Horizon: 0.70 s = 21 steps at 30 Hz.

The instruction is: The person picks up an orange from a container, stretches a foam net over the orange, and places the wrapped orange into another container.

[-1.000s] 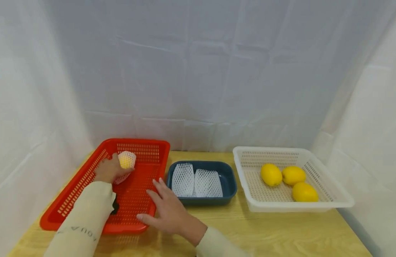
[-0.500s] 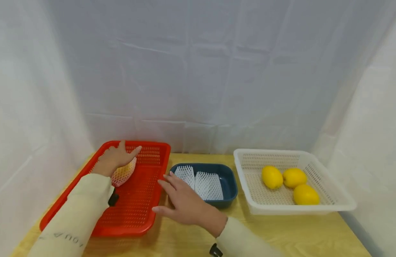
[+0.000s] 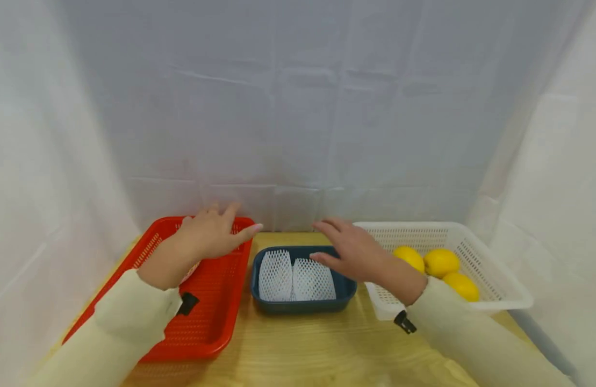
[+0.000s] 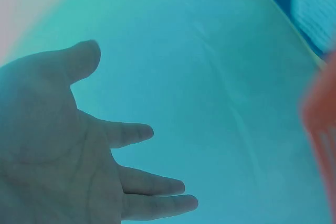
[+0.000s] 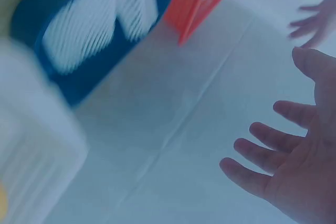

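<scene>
My left hand (image 3: 206, 234) is raised over the far part of the red basket (image 3: 220, 317), fingers spread and holding nothing. Beneath its wrist a sliver of a foam net sleeve (image 3: 189, 272) shows; the yellow fruit inside it is hidden. To the right, my right hand (image 3: 353, 251) hovers above the edge of the dark blue tray (image 3: 304, 306), with nothing in its grasp. Two white foam net sleeves, a left one (image 3: 275, 277) and a right one (image 3: 314, 280), lie flat in that tray. Several-holed white basket (image 3: 501, 279) walls surround three lemons (image 3: 441, 263), partly covered by my right forearm.
All three containers stand in a row on a wooden table (image 3: 298, 349), the blue tray in the middle. A pale sheet (image 3: 298, 118) hangs close behind them, with more sheeting on both sides. Bare wood shows in front of the blue tray.
My left hand has left the netted fruit in the red basket, rising and moving right. My right hand has travelled from the red basket's edge rightward past the blue tray.
</scene>
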### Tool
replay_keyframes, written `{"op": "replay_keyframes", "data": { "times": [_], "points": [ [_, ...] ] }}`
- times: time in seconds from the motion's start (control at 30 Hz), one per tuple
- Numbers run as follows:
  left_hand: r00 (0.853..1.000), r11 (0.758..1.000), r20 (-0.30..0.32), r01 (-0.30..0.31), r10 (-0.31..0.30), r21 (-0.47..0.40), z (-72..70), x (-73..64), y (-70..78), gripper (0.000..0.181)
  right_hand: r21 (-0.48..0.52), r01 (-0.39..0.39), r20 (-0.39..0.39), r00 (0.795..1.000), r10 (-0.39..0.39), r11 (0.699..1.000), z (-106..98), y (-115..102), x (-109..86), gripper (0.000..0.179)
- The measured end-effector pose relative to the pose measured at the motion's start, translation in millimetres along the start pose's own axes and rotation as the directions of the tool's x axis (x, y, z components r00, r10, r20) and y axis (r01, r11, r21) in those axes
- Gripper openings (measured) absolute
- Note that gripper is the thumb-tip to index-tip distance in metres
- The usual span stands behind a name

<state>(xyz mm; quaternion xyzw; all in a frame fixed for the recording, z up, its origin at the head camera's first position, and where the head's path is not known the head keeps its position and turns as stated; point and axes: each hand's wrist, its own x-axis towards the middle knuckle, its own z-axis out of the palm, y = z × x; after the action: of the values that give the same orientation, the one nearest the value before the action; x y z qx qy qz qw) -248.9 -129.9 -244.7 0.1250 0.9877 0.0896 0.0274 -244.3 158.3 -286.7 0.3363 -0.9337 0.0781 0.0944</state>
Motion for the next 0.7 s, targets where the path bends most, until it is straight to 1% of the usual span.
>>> {"op": "replay_keyframes", "data": {
  "times": [0.1, 0.17, 0.27, 0.33, 0.4, 0.47, 0.53, 0.6, 0.67, 0.7],
  "points": [
    [0.999, 0.998, -0.012, -0.050, 0.050, 0.031, -5.3, -12.2, 28.1, 0.091, -0.008, -0.066, -0.011, 0.998, 0.066, 0.998, -12.8, 26.3, -3.9, 0.065],
    [0.997, 0.996, -0.008, -0.081, 0.082, 0.046, -5.1, -17.8, 45.5, 0.090, -0.005, -0.119, -0.003, 0.993, 0.119, 0.993, -18.4, 44.8, -5.7, 0.065],
    [0.991, 0.989, -0.001, -0.134, 0.134, 0.063, -0.3, -23.6, 72.0, 0.088, -0.001, -0.209, 0.033, 0.977, 0.209, 0.978, -23.3, 75.3, -10.0, 0.064],
    [0.987, 0.984, -0.005, -0.161, 0.161, 0.076, 6.0, -26.3, 90.1, 0.087, 0.006, -0.274, 0.059, 0.960, 0.273, 0.962, -23.8, 96.9, -14.2, 0.064],
    [0.982, 0.979, -0.021, -0.188, 0.190, 0.083, 14.6, -29.7, 108.2, 0.085, 0.010, -0.336, 0.081, 0.939, 0.334, 0.942, -21.8, 119.4, -20.2, 0.065],
    [0.974, 0.970, -0.018, -0.223, 0.225, 0.097, 25.4, -34.4, 127.1, 0.083, 0.022, -0.400, 0.110, 0.912, 0.395, 0.916, -19.7, 140.4, -27.2, 0.067],
    [0.964, 0.959, -0.001, -0.265, 0.266, 0.103, 38.4, -40.3, 146.4, 0.081, 0.033, -0.465, 0.144, 0.878, 0.456, 0.885, -17.6, 160.3, -35.5, 0.069],
    [0.951, 0.946, 0.032, -0.308, 0.306, 0.098, 52.3, -45.0, 164.4, 0.078, 0.046, -0.525, 0.178, 0.841, 0.510, 0.850, -16.7, 177.5, -43.3, 0.071],
    [0.939, 0.934, 0.053, -0.344, 0.340, 0.096, 66.0, -46.4, 178.9, 0.076, 0.062, -0.580, 0.206, 0.804, 0.558, 0.812, -16.5, 192.7, -50.1, 0.071],
    [0.936, 0.933, 0.054, -0.351, 0.347, 0.083, 72.5, -45.7, 184.4, 0.074, 0.071, -0.604, 0.217, 0.786, 0.579, 0.794, -16.1, 199.4, -53.1, 0.072]
  ]
}}
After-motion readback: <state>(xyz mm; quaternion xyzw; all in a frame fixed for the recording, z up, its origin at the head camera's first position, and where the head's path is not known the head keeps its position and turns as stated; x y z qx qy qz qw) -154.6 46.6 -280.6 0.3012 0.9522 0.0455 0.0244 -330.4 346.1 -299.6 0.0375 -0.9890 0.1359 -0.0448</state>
